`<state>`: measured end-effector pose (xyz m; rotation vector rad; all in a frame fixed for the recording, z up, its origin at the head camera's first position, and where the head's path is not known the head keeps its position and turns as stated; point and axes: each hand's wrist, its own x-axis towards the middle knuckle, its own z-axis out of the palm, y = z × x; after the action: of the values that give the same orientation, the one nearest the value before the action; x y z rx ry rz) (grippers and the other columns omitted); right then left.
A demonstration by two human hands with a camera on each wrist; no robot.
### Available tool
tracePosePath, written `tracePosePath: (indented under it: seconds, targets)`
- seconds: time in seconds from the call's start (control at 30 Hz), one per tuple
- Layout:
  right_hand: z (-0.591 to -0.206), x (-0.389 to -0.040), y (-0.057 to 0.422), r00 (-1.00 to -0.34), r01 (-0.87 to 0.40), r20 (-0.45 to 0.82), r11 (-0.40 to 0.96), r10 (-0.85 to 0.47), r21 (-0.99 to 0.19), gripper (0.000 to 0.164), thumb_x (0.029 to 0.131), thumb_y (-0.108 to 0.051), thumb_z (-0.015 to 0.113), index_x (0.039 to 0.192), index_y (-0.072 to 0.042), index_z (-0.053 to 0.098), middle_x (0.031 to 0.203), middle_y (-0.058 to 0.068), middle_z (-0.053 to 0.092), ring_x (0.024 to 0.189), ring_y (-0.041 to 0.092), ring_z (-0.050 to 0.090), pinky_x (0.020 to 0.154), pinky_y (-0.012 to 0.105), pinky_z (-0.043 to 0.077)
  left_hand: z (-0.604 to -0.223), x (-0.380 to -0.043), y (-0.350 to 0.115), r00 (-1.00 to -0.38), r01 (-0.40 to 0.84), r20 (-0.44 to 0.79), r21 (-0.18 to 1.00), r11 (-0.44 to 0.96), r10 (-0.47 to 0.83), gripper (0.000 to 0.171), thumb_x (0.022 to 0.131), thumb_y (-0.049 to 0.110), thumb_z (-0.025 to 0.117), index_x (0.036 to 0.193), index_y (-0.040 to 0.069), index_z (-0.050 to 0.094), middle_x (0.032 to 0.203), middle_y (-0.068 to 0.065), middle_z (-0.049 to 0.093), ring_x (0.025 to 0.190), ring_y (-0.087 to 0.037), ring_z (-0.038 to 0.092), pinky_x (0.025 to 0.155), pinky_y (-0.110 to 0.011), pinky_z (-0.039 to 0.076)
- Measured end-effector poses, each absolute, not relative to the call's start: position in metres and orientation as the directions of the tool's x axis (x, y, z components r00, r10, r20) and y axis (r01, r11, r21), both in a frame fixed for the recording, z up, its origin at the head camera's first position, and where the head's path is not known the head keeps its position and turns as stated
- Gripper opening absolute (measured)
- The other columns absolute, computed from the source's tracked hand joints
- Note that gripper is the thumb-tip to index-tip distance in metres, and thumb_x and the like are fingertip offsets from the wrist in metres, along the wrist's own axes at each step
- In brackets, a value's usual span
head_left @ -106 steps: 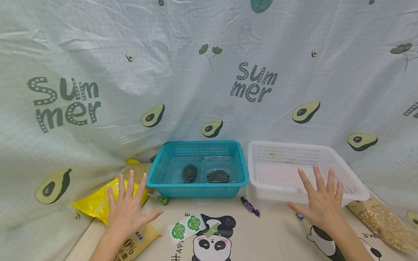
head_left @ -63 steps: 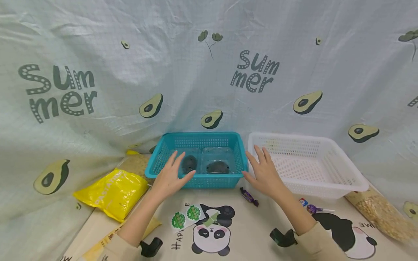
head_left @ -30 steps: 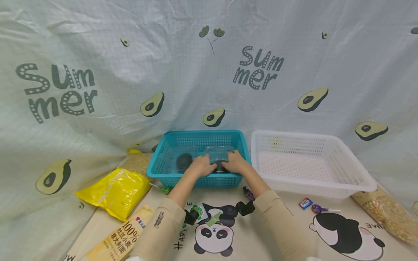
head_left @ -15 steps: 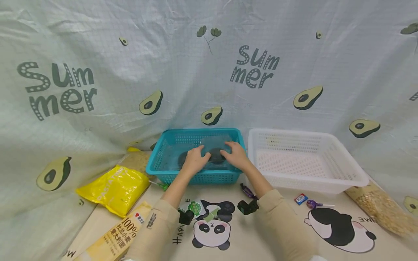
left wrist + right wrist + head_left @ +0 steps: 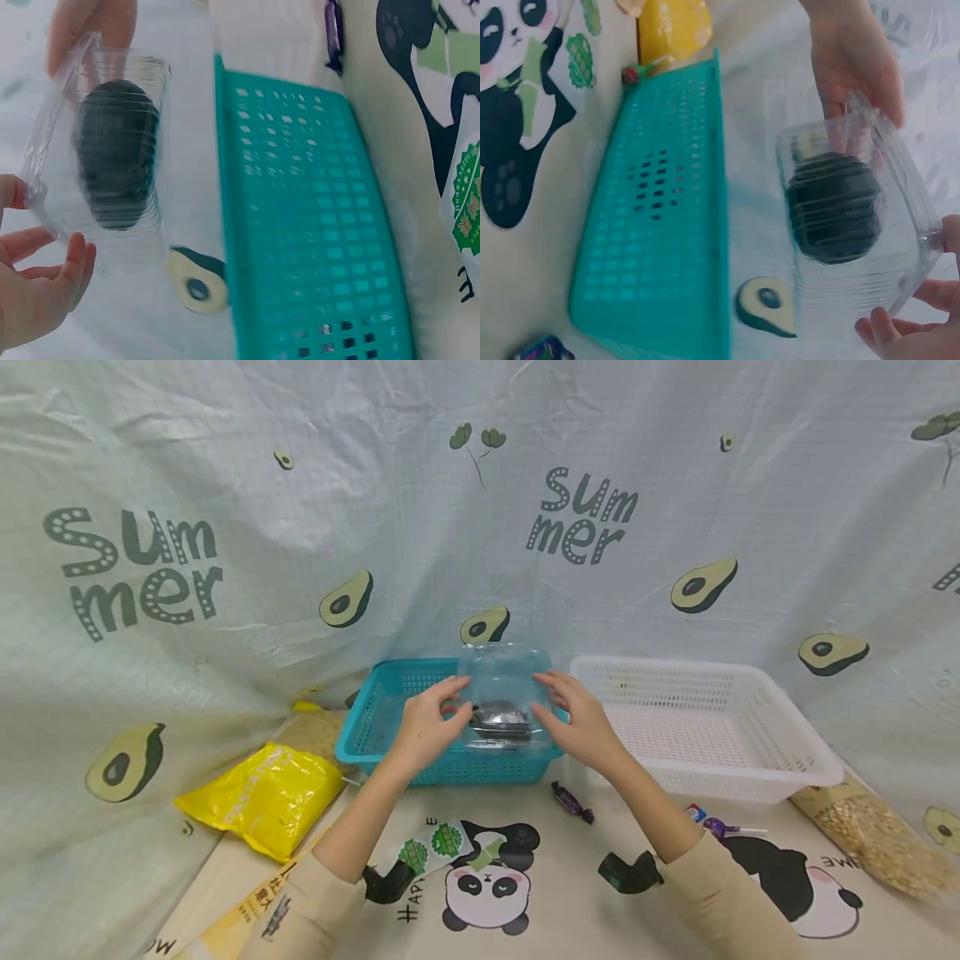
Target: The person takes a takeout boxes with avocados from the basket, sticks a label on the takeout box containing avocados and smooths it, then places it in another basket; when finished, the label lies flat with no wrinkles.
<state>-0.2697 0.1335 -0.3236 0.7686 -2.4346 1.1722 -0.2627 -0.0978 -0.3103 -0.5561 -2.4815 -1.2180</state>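
Note:
Both hands hold a clear plastic box [image 5: 504, 681] by its opposite sides, lifted over the front of the teal basket [image 5: 450, 770]. Inside it lies a dark oval object [image 5: 501, 720]; its kind is unclear through the ridged plastic. My left hand [image 5: 423, 727] grips the left side, fingers bent around the edge. On the right side, my right hand [image 5: 583, 720] does the same. The wrist views show the box [image 5: 161, 210] tilted, with the dark object [image 5: 834, 208] against its ridged wall. The left hand hides part of the basket's inside.
A white basket [image 5: 720, 787] stands to the right. Leftward lie a yellow pasta bag [image 5: 266, 797] and a spaghetti pack [image 5: 236, 927]. In front are a purple-wrapped candy [image 5: 572, 802], green stickers [image 5: 446, 841] and a purple lollipop [image 5: 717, 827]. A grain bag [image 5: 870, 839] lies far right.
The hands went from spread apart over the table into the teal basket, took hold of the right-hand clear box, and raised it out toward me, tilting it.

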Motion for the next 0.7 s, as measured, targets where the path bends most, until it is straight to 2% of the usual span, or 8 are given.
tracePosePath:
  seconds: [0.1, 0.27, 0.47, 0.57, 0.63, 0.7]
  targets:
    - [-0.321, -0.249, 0.142, -0.774, -0.629, 0.53, 0.523, -0.346, -0.575, 0.046, 0.089, -0.026, 0.054, 0.131, -0.01, 0.043, 0.138, 0.013, 0.033, 0.12, 0.028, 0.042, 0.093, 0.04, 0.041, -0.307, -0.239, -0.097, -0.851, 0.517, 0.467, 0.665, 0.539, 0.24, 0.04, 0.084, 0.018, 0.058, 0.124, 0.011, 0.053, 0.135, -0.011, 0.04, 0.092, -0.023, 0.062, 0.069, -0.031, 0.053]
    - [-0.333, -0.205, 0.155, -0.773, -0.629, 0.527, 0.542, -0.354, -0.558, 0.045, 0.086, -0.019, 0.058, 0.129, -0.01, 0.045, 0.137, 0.014, 0.035, 0.12, 0.029, 0.041, 0.089, 0.04, 0.044, -0.318, -0.203, -0.094, -0.836, 0.546, 0.456, 0.651, 0.528, 0.304, 0.044, 0.081, 0.019, 0.063, 0.124, 0.012, 0.053, 0.136, -0.007, 0.039, 0.084, -0.016, 0.063, 0.061, -0.02, 0.051]
    - [-0.364, -0.161, 0.159, -0.765, -0.624, 0.535, 0.615, -0.358, -0.482, 0.048, 0.083, -0.019, 0.062, 0.128, -0.016, 0.047, 0.133, 0.01, 0.04, 0.114, 0.026, 0.047, 0.08, 0.035, 0.049, -0.344, -0.167, -0.096, -0.833, 0.55, 0.39, 0.658, 0.514, 0.393, 0.045, 0.082, 0.023, 0.062, 0.123, 0.008, 0.053, 0.135, -0.009, 0.04, 0.078, -0.007, 0.062, 0.06, -0.019, 0.049]
    - [-0.38, -0.151, 0.163, -0.748, -0.647, 0.54, 0.607, -0.386, -0.462, 0.049, 0.081, -0.018, 0.063, 0.128, -0.017, 0.048, 0.131, 0.009, 0.042, 0.108, 0.022, 0.051, 0.076, 0.032, 0.05, -0.36, -0.154, -0.096, -0.832, 0.538, 0.329, 0.671, 0.51, 0.446, 0.047, 0.084, 0.028, 0.059, 0.125, 0.005, 0.051, 0.134, -0.013, 0.039, 0.076, -0.003, 0.06, 0.062, -0.02, 0.049]
    - [-0.39, -0.149, 0.165, -0.732, -0.671, 0.534, 0.582, -0.423, -0.459, 0.049, 0.081, -0.016, 0.063, 0.127, -0.014, 0.048, 0.129, 0.012, 0.043, 0.101, 0.02, 0.056, 0.073, 0.031, 0.051, -0.371, -0.15, -0.096, -0.834, 0.514, 0.271, 0.699, 0.496, 0.481, 0.049, 0.085, 0.029, 0.057, 0.125, 0.002, 0.049, 0.134, -0.018, 0.038, 0.074, -0.002, 0.059, 0.062, -0.022, 0.05]
    - [-0.401, -0.15, 0.165, -0.716, -0.686, 0.537, 0.589, -0.446, -0.427, 0.049, 0.079, -0.018, 0.065, 0.125, -0.014, 0.05, 0.127, 0.012, 0.046, 0.099, 0.021, 0.057, 0.073, 0.032, 0.051, -0.381, -0.149, -0.098, -0.844, 0.465, 0.198, 0.732, 0.497, 0.498, 0.051, 0.086, 0.031, 0.057, 0.126, 0.001, 0.048, 0.135, -0.019, 0.036, 0.074, -0.001, 0.059, 0.065, -0.024, 0.05]
